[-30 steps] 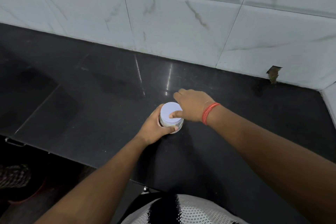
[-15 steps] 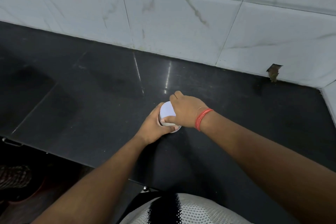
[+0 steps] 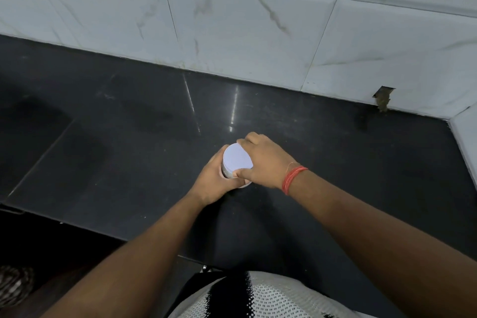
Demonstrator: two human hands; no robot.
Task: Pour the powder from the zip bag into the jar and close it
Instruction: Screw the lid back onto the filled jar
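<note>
A small jar stands on the black counter (image 3: 129, 157), topped by a round white lid (image 3: 236, 160). My left hand (image 3: 213, 183) wraps around the jar's side from the left and hides most of its body. My right hand (image 3: 263, 160), with a red thread at the wrist, grips the lid's rim from the right, thumb at the near edge and fingers at the far edge. No zip bag is in view.
A white marble-tiled wall (image 3: 245, 28) runs along the back of the counter and turns a corner at the right. A small hole in the tile (image 3: 383, 97) sits at the back right. The counter's front edge (image 3: 77, 224) drops to a dark floor on the left.
My right hand has turned on the lid, with the wrist swinging nearer and the fingers reaching further round the far rim. The left hand stays on the jar, which has not shifted.
</note>
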